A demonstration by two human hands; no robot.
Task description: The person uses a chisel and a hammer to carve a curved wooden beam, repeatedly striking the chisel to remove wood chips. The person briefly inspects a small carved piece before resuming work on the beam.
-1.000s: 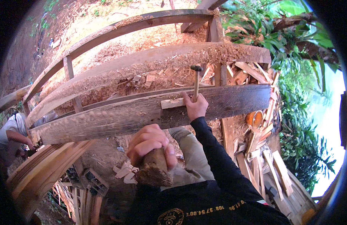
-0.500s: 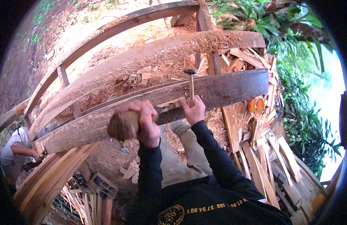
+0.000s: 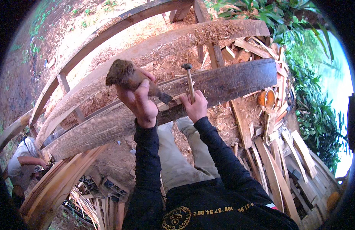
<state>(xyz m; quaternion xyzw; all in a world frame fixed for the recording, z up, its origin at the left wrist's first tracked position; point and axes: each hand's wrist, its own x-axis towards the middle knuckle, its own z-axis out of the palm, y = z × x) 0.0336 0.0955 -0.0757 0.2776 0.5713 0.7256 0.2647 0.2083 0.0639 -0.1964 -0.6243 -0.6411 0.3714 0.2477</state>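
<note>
- Head view, and here is the left hand (image 3: 138,100), up over the plank (image 3: 238,79), its dark-sleeved forearm rising almost straight from the lower edge!
- Its fingers are wrapped round a stout wooden-bodied tool (image 3: 134,79), closed as far as that thick body allows, thumb lying on the near side.
- The tool slants: frayed end up and left beyond the fingers, dark flat tip down and right of them, pointing at the other hand.
- Now the right hand (image 3: 196,104), its forearm leaning up and left from the chest, fingers curled snugly around the handle of a small hammer (image 3: 190,82).
- The hammer stands nearly upright, head above those fingers (tipped a touch to the left), and a pale wood strip (image 3: 175,102) lies on the plank just left of the knuckles.
- Hard to make out: whether the tool's tip touches that strip, and whether the right fingertips press on it too.
- Hidden: most of the left fingertips, behind the tool; the hammer handle's lower end, inside the right fist.
- Well left of the left fingers, a co-worker (image 3: 27,163) bends at the plank's far end, partly lost in the dark rim; what that person's hand holds is too small to tell.
- Right of the right fingers, well apart, sits a round orange container (image 3: 266,99), its contents unclear.
</note>
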